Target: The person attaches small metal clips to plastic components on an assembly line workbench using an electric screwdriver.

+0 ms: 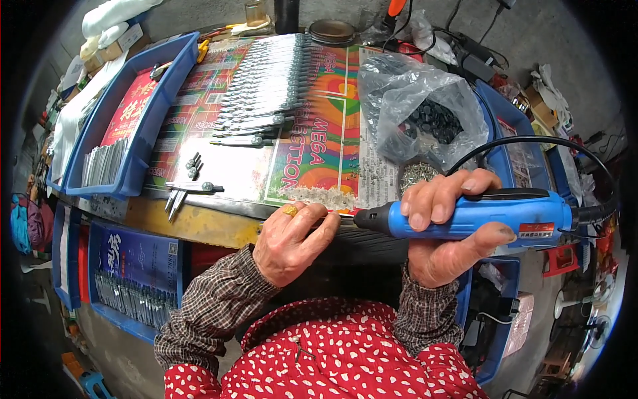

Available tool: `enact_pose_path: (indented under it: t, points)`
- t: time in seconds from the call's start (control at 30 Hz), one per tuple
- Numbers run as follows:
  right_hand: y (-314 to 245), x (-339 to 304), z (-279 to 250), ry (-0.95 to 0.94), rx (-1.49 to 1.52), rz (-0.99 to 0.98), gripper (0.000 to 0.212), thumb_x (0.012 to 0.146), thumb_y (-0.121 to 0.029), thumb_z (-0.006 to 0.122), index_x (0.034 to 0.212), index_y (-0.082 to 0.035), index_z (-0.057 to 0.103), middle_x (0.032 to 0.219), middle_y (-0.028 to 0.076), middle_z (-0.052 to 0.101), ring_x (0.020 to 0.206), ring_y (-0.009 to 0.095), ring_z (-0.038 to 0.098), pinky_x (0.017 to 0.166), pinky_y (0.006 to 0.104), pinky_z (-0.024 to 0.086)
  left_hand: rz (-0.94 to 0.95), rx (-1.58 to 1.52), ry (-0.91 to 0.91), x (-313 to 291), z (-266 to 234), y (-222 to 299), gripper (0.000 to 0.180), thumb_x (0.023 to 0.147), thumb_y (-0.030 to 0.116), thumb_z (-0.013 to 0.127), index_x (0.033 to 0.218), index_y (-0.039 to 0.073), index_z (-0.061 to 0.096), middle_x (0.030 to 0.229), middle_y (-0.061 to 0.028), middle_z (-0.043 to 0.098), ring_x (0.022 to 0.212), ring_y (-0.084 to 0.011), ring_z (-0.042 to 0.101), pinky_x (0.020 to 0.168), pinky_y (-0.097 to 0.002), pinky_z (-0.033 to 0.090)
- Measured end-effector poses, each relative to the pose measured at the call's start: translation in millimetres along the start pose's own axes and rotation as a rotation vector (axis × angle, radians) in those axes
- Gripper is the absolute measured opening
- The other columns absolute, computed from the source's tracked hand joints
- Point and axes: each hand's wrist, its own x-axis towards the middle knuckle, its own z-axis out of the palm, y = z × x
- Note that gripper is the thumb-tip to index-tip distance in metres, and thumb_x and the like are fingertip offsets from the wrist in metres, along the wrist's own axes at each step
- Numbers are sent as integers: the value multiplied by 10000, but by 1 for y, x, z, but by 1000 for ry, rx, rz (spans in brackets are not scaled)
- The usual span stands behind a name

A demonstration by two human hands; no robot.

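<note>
My right hand (458,256) is wrapped round a blue electric screwdriver (425,219), which lies level with its dark nose pointing left. Close to that nose is my left hand (292,243), with a gold ring on it. Its fingers are bent and drawn together at the table's front edge; what they hold, if anything, is hidden. Left of this hand lie a few loose slim metal pieces (193,188) with round joints. Farther back, many similar silver pieces (266,86) with dark ends lie side by side in a long row.
A clear plastic bag (392,86) holds small black parts (435,120), beside a heap of tiny screws (419,176). Blue trays (176,86) flank the table, and another tray (136,326) of pieces sits lower left. The screwdriver's black cable (538,139) arches over the right side.
</note>
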Motion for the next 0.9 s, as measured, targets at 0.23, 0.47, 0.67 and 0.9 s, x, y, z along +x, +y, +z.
enact_pose_path:
  t: [0.23,0.47,0.67,0.9]
  points:
    - [4,-2,2,7,-15,32,618,720,-604,606,961,-82,379,658,61,505,532,180,535,560,328,451,-14,-6,48,-2,3,0,297,665,28,633,951,-22,569,874,-113,553,710,-230,569,611,-324,472]
    - [4,-3,2,20,0,40,627,702,-620,605,961,-94,383,656,52,503,547,174,533,578,333,451,-44,-15,79,0,4,2,302,668,20,652,956,-24,572,828,-93,559,677,-207,568,587,-309,467]
    - [6,-2,7,21,-59,7,565,774,-617,515,964,-94,414,659,17,460,512,133,483,542,311,420,-46,-11,68,-1,6,-2,314,667,11,648,974,-3,585,819,-73,566,639,-188,550,556,-295,449]
    - [3,-1,0,52,-37,23,620,732,-633,561,973,-90,386,666,47,506,541,168,531,588,335,447,-63,21,59,-1,4,-1,291,682,18,632,968,7,584,820,-68,569,624,-185,539,556,-291,448]
